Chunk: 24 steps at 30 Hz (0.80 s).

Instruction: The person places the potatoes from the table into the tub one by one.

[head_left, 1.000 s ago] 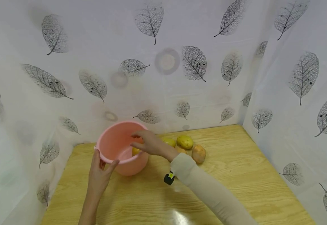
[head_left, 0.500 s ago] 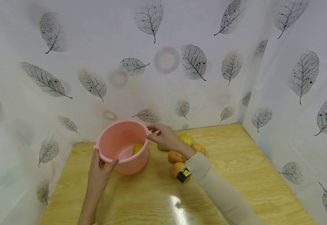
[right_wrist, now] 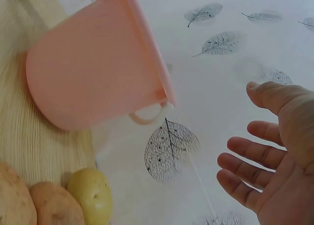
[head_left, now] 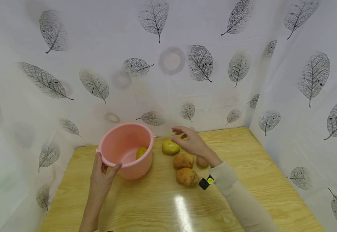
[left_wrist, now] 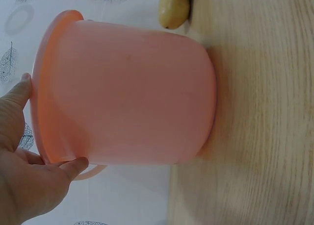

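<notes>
A pink bucket [head_left: 134, 170] stands on the left of the table, with one yellow potato [head_left: 141, 152] inside it. My left hand [head_left: 102, 177] holds the bucket's left rim, thumb along the front edge and fingers at the side. My right hand [head_left: 193, 141] is raised over the potatoes, fingers apart and holding nothing, as the right wrist view also shows. Below and beside it lie a yellow potato [head_left: 170, 147], two brown potatoes [head_left: 183, 160] one in front of the other, and a third brown potato [head_left: 202, 162] partly under the wrist. A bit of yellow shows behind the right hand.
The wood-grain table [head_left: 145, 206] meets a pale leaf-printed curtain [head_left: 171, 93] at the back and along both sides. A handle [right_wrist: 147, 118] hangs from the bucket's rim. A small black device [head_left: 206, 182] sits at my right wrist.
My right hand has come out of the bucket, passed its right rim and moved right to above the potatoes. The yellow potato stays in the bucket. My left hand keeps its hold.
</notes>
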Available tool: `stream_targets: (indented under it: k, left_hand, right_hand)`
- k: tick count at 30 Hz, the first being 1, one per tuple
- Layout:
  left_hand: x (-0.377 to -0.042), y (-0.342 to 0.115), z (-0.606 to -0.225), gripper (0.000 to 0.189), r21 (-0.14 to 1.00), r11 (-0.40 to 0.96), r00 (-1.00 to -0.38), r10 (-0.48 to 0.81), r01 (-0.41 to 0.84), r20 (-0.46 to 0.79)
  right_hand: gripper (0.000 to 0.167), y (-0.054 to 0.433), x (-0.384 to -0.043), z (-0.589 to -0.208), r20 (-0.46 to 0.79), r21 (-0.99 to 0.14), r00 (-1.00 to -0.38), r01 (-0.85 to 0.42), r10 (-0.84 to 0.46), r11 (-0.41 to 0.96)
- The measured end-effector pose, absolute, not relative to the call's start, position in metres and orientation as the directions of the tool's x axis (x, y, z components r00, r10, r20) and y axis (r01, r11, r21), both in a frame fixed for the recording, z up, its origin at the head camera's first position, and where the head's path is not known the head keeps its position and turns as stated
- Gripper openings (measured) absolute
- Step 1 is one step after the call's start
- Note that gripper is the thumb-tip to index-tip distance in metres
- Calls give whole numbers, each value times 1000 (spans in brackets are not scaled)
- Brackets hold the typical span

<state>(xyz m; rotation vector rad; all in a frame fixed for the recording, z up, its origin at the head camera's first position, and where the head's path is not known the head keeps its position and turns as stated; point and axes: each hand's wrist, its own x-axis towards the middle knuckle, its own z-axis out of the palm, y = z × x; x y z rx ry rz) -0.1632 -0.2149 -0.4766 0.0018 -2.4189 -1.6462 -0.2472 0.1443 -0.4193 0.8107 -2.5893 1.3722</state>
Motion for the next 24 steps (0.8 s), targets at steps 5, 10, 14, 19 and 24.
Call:
stream_targets:
  k: [5,10,14,19,24]
  left_hand:
    - [-163,-215,-476,98,920,369,-976,-118,129,185]
    - [-163,-215,-476,97,924,352,-974,-110,149,199]
    - [-163,-214,-474,98,929,339,-975,-109,147,194]
    - [-163,-214,-474,98,928,340,-974,-107,153,200]
    - [-163,-215,-475,98,923,352,-973,-106,157,206]
  right_hand:
    - [47,166,-240,-423,336,-738,-866,-487,-371,467]
    - [48,185,-232,-427,338,-737,-877,-472,-341,484]
    - [49,198,-226,-432,352,-730,-878,-474,-324,492]
    - [47,214,-219,-436,368,-719,-880,-475,-301,507]
    - [47,226,-213,-438,356,-725,-893,-450,-276,522]
